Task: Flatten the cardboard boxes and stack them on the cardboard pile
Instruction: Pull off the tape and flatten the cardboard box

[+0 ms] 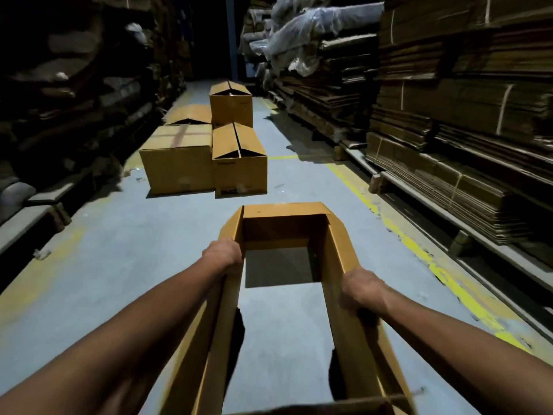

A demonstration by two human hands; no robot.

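The open cardboard box (284, 223), both ends open so the floor (89, 265) shows through, is held between the hands: left hand (223, 255) grips its left wall, right hand (360, 290) curls over its right wall. Beyond the hands stand four more boxes (179, 158) (their print too blurred to read). Right of the hands, flattened cardboard piles (449, 121).

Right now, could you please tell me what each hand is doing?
Left hand: gripping the open box's left wall.
Right hand: gripping its right wall.
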